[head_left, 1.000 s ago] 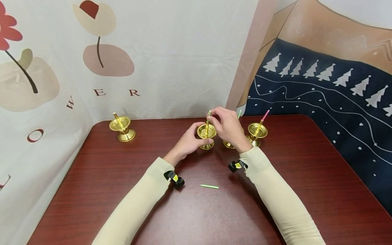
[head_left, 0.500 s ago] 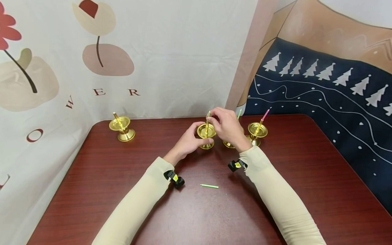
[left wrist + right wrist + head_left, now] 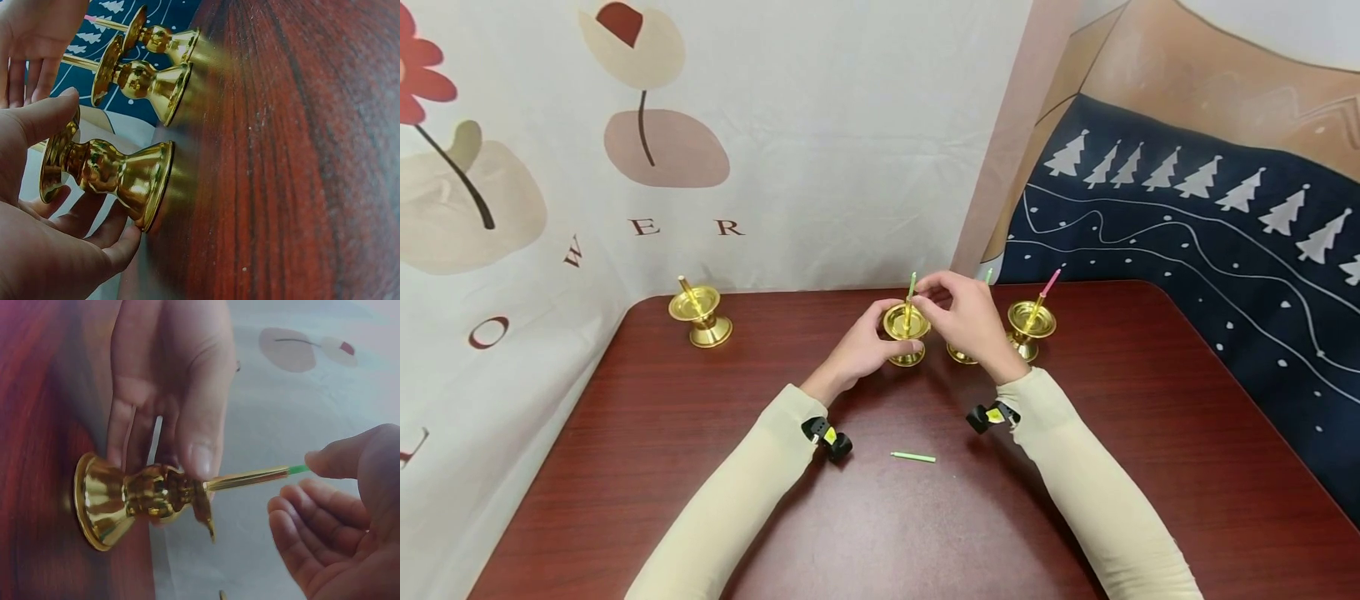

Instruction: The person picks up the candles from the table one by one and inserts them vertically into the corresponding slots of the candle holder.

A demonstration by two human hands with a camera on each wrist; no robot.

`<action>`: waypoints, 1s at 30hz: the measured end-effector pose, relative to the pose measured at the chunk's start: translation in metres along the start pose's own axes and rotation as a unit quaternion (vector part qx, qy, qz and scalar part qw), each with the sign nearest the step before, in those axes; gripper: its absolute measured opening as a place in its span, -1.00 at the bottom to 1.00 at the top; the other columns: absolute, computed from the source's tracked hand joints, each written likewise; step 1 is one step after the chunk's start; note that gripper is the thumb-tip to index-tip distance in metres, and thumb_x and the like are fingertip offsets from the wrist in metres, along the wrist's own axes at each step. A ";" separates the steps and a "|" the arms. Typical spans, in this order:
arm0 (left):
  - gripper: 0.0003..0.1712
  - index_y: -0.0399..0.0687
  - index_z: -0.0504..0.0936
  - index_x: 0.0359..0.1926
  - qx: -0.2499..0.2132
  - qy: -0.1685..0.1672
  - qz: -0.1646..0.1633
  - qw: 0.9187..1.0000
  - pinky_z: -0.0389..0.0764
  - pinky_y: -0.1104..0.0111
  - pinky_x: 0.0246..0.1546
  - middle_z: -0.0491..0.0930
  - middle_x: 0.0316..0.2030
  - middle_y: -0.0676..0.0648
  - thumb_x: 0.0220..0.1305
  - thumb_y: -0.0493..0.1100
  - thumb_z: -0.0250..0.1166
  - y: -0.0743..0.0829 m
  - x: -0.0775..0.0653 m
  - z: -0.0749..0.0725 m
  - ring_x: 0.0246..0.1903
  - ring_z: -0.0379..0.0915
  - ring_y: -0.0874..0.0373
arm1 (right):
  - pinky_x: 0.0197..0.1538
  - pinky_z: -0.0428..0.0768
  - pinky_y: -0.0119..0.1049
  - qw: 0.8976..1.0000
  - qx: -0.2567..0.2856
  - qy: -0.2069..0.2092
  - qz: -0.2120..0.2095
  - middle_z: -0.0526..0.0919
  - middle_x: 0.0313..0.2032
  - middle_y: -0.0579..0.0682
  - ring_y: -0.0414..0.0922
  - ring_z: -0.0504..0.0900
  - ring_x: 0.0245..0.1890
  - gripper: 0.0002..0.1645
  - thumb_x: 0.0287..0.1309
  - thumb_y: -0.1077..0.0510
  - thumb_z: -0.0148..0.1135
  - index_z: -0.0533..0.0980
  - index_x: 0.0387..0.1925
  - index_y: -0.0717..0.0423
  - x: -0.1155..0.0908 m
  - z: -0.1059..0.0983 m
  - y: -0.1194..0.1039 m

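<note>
A brass candle holder [image 3: 907,358] stands upright near the table's back edge, a thin green candle [image 3: 912,285] in its tube. My left hand [image 3: 859,346] grips this holder, thumb and fingers around the part under the dish, as the left wrist view shows. Just right of the candle is my right hand [image 3: 972,321], its thumb and fingers parted. In the right wrist view the thumb tip overlaps the candle's green end [image 3: 299,469], and the other fingers are loosely bent below it. Most of the candle is hidden there.
To the right stand a holder with a green candle [image 3: 988,276], partly behind my right hand, and another holder [image 3: 1032,318] with a pink candle [image 3: 1051,282]. A holder with no candle [image 3: 700,317] stands far left. A loose green candle [image 3: 913,457] lies in front on the table.
My right hand has let go of the green candle and drawn back slightly to the right, leaving it upright in the holder. My left hand has stayed on the holder.
</note>
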State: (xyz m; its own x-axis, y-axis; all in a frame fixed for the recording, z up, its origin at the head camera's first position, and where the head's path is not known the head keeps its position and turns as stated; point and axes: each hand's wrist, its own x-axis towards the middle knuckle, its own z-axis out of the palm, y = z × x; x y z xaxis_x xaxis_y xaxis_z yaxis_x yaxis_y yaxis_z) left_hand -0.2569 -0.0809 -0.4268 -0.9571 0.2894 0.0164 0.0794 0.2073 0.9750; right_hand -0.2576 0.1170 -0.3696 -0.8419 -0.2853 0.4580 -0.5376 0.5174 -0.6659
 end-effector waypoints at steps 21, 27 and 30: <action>-0.11 -0.12 0.39 0.55 0.015 0.005 0.004 1.000 0.36 0.04 0.48 0.59 0.33 -0.21 0.30 -0.28 0.63 0.000 0.005 0.003 0.37 0.47 -0.09 | -0.15 0.76 -0.27 0.967 0.036 -0.251 -0.026 0.77 -0.31 -0.25 -0.31 0.72 -0.30 -0.82 0.25 0.33 0.45 0.77 -0.11 0.17 -0.089 -0.007 0.003; -0.11 -0.12 0.38 0.56 0.004 0.001 0.003 1.000 0.42 0.06 0.44 0.60 0.33 -0.21 0.31 -0.29 0.61 -0.002 0.007 0.005 0.34 0.50 -0.08 | -0.15 0.77 -0.29 0.953 0.058 -0.298 -0.024 0.80 -0.26 -0.13 -0.35 0.73 -0.31 -0.78 0.19 0.31 0.52 0.78 -0.10 0.17 -0.100 0.007 0.001; -0.09 -0.11 0.37 0.58 0.003 -0.001 0.000 1.000 0.42 0.05 0.44 0.60 0.34 -0.19 0.32 -0.26 0.61 -0.002 0.008 0.007 0.34 0.50 -0.07 | -0.15 0.75 -0.32 0.949 0.047 -0.310 -0.026 0.80 -0.24 -0.11 -0.34 0.73 -0.30 -0.74 0.14 0.27 0.62 0.78 -0.10 0.14 -0.102 0.012 -0.002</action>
State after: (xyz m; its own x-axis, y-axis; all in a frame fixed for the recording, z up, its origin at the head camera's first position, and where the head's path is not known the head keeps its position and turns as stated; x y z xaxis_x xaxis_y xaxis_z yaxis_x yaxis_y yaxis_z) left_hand -0.2630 -0.0720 -0.4307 -0.9568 0.2904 0.0156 0.0808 0.2138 0.9735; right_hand -0.1710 0.1357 -0.4217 -0.6637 -0.7441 0.0762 -0.5563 0.4230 -0.7153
